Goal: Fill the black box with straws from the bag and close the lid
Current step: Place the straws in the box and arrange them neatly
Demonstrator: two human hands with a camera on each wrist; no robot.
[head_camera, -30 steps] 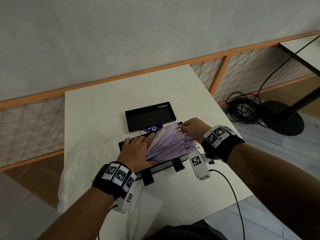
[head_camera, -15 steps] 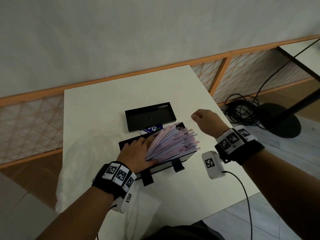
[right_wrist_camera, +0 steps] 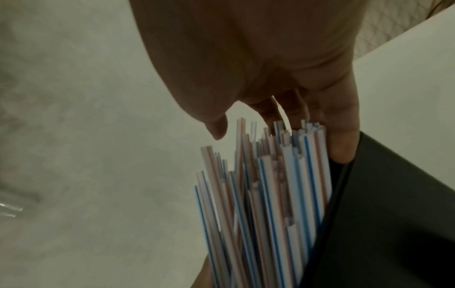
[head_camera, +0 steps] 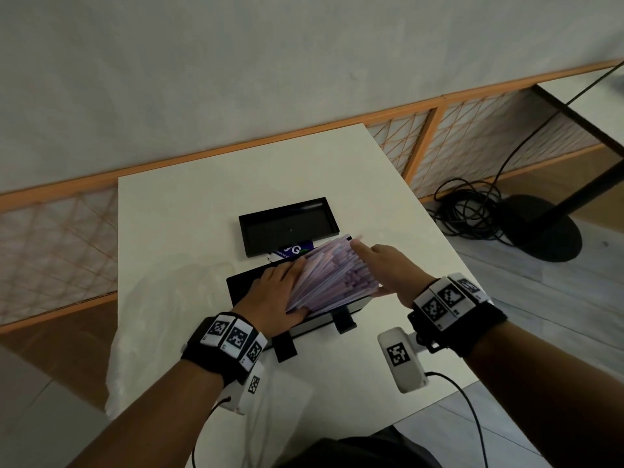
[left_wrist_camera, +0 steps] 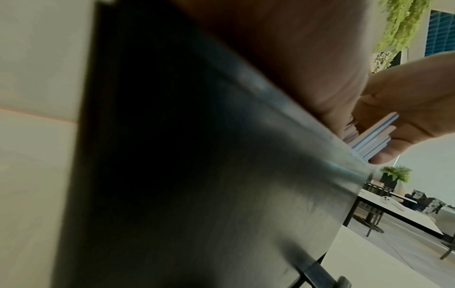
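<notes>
Fingers (head_camera: 288, 270) of your L hand (head_camera: 275, 298) lie straight and together on the straws (head_camera: 332, 275) heaped in the black box (head_camera: 243, 285). R hand (head_camera: 388, 270) pushes their ends w/ flat fingers. Lid (head_camera: 287, 224) sits behind the box on the table (head_camera: 185, 214), bag (head_camera: 162, 315) to the left.
L wrist: box wall up close, R palm against straw tips.
R wrist: fingers together, touching the tips.

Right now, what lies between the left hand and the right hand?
The straws, a bundle lying askew on the box; the left hand touches one end, the right hand the other. The head view shows this.
</notes>
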